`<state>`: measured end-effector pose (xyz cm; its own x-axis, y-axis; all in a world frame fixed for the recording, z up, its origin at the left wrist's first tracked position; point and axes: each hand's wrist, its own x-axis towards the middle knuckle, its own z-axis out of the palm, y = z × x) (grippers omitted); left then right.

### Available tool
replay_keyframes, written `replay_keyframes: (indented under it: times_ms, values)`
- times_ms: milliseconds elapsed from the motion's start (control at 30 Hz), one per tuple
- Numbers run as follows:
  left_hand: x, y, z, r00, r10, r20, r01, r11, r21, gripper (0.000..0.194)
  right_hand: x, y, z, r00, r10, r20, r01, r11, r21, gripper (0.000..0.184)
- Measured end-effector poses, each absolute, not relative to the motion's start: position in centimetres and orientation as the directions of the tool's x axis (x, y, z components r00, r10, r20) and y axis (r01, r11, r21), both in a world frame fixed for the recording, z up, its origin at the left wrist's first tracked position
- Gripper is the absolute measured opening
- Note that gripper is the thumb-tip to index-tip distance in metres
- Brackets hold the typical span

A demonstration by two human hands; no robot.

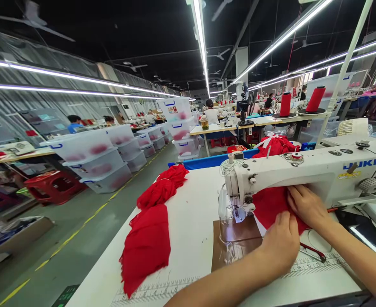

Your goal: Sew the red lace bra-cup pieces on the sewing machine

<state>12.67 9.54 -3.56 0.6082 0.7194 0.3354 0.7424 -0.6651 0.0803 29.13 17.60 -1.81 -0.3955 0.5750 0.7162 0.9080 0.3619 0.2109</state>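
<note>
Under the arm of a white sewing machine (pixel 287 168), a piece of red fabric (pixel 267 207) lies to the right of the needle and presser-foot area. My left hand (pixel 280 243) is in front of it, its fingers curled closed on the fabric's near edge. Farther back, my right hand (pixel 308 207) grips the same fabric with its fingers close together; its thumb is hidden. Brown sheeting (pixel 235 238) covers the machine bed below the needle. Red-handled scissors (pixel 314 252) lie beside my hands, partly covered.
More red fabric pieces (pixel 151 238) are heaped along the table's left side. A printed ruler scale (pixel 156 290) runs along the front edge. Red thread cones (pixel 285 104) stand behind the machine. Plastic bins (pixel 95 157) line the aisle, and other people sit farther back.
</note>
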Motion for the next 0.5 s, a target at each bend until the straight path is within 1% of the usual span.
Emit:
replay_keyframes:
  times_ms: [33, 67, 133, 233, 333, 500]
  values:
    - [12.9, 10.6, -3.1, 0.557, 0.772, 0.306, 0.771, -0.618, 0.154, 0.053, 29.0, 17.7, -1.7, -0.401, 0.576, 0.712, 0.908, 0.353, 0.226, 0.033]
    - [13.0, 11.8, -2.7, 0.502, 0.811, 0.299, 0.799, -0.568, 0.2, 0.058, 28.8, 17.7, -1.7, -0.406, 0.575, 0.71, 0.908, 0.341, 0.242, 0.032]
    - [13.3, 14.0, -2.3, 0.398, 0.858, 0.324, 0.844, -0.481, 0.236, 0.062, 28.5, 17.8, -1.6, -0.412, 0.568, 0.712, 0.909, 0.314, 0.275, 0.029]
    - [13.5, 16.5, -2.5, 0.274, 0.902, 0.334, 0.888, -0.37, 0.273, 0.056, 28.3, 18.1, -1.7, -0.415, 0.551, 0.724, 0.909, 0.277, 0.31, 0.024]
    - [13.3, 17.9, -2.8, 0.257, 0.915, 0.31, 0.895, -0.347, 0.281, 0.055, 28.4, 19.0, -2.5, -0.425, 0.535, 0.73, 0.905, 0.27, 0.329, 0.021]
    - [12.6, 18.6, -1.7, 0.278, 0.916, 0.289, 0.894, -0.357, 0.271, 0.054, 28.9, 20.3, -4.1, -0.457, 0.556, 0.694, 0.888, 0.326, 0.324, 0.018]
